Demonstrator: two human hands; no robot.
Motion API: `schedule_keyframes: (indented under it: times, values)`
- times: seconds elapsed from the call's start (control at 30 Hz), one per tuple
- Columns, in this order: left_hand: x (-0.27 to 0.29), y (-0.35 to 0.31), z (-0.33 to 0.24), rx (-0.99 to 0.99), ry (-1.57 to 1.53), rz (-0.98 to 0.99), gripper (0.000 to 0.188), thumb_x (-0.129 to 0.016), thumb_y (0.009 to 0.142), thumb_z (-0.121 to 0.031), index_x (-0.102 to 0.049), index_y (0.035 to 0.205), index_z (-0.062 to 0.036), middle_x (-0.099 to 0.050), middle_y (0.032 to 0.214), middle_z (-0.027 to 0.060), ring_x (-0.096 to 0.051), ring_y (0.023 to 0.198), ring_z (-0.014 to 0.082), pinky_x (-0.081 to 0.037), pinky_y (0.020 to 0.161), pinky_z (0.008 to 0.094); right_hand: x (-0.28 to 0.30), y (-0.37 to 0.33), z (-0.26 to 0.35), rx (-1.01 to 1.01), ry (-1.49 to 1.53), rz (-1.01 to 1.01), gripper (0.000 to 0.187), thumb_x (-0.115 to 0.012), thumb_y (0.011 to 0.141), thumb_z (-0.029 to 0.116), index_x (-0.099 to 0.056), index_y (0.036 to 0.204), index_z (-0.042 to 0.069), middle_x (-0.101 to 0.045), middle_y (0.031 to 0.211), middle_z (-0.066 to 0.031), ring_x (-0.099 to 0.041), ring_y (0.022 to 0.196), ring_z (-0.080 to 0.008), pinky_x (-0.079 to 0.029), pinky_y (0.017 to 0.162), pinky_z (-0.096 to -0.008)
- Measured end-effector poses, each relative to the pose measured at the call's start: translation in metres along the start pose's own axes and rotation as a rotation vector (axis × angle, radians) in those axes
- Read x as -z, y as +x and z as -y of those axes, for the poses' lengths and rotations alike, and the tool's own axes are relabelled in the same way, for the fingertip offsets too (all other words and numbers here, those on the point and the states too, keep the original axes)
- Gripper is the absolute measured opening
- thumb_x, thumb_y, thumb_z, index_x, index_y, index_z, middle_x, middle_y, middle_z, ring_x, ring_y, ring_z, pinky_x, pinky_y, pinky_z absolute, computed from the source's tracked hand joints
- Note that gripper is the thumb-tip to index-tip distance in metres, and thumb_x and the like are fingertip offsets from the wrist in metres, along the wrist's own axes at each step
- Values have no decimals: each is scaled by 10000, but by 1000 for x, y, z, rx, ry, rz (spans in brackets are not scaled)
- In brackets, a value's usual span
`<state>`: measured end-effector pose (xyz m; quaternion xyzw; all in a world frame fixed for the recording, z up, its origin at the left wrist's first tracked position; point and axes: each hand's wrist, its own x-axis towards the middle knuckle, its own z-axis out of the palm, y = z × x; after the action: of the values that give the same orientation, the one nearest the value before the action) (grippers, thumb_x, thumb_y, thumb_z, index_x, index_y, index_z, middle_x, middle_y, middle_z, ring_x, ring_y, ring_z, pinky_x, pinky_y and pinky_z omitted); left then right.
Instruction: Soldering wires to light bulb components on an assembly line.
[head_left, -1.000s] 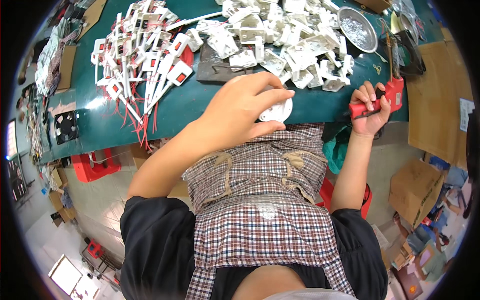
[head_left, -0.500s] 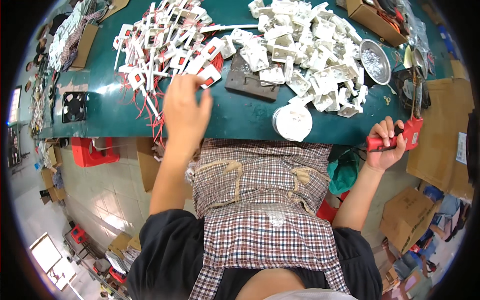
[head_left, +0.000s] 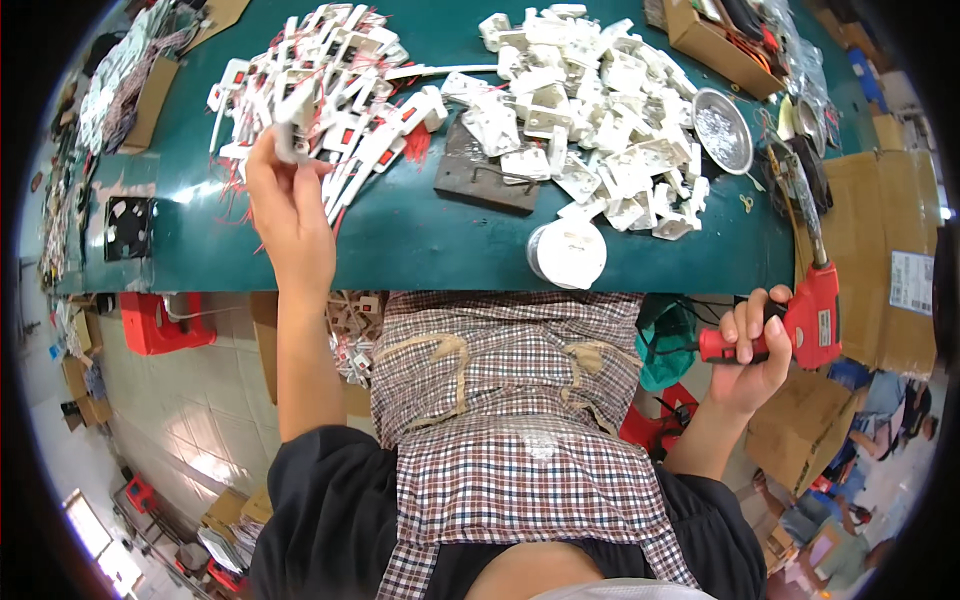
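Note:
Over the left pile, my left hand (head_left: 293,225) pinches a white plastic switch piece (head_left: 292,122) between thumb and fingers, slightly blurred. Beneath and around it lies the pile of white switch pieces (head_left: 345,75), with red rockers and red wires. At the table's right front edge, my right hand (head_left: 748,345) is wrapped round the handle of a red soldering gun (head_left: 815,318). Its metal barrel points away from me, toward the back of the table. Between my hands sit a dark metal block (head_left: 482,185) with a wire handle and a round white-topped tub (head_left: 570,252).
A heap of white plastic housings (head_left: 620,120) spreads across the middle right of the green table (head_left: 400,255). Beside it stands a metal dish (head_left: 722,130) with small silvery bits. An open carton (head_left: 720,45) is behind, and a large cardboard sheet (head_left: 865,260) is at the right.
My left hand has moved left across the pile and now holds up a white switch piece. My right hand has come down nearer my body with the soldering gun.

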<state>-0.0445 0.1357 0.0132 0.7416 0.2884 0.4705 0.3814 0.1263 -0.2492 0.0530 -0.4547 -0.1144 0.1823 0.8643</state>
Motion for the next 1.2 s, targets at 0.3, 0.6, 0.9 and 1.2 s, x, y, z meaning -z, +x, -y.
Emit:
schedule_keyframes:
  times: [0.3,0.6,0.9,1.2]
  values:
    - [-21,-15,-66,681,-614,684,453,-550,975,-165,-487,1402,-26,-507,833,-61,-406,663,7,-315,559,167,-73,-21,-25,28,-377,14,462,-614,866,17,-494,1311,-9,-522,915,-48,-478,641,-81,-468,650,-260]
    - [-48,-71,-87,459,-408,831,329,-572,1004,-126,-534,1310,-13,-647,1178,117,-652,1070,220,-515,895,338,-105,-4,-53,240,-722,229,587,-684,822,-150,-431,1318,35,-586,1086,-110,-637,1052,-216,-539,878,-330]
    - [-52,-80,-97,384,-248,908,393,-632,882,-105,-556,1260,-29,-651,1124,192,-666,967,342,-535,807,399,-85,3,-74,386,-905,226,496,-767,804,-88,-512,1226,-32,-578,992,-76,-680,809,-137,-531,628,-249]
    - [-58,-74,-107,351,-227,867,479,-665,827,-123,-543,1291,-104,-611,1110,136,-618,716,232,-519,616,335,-85,4,-62,311,-872,306,540,-692,832,-150,-452,1290,6,-551,1025,-79,-676,1009,-217,-558,836,-317]
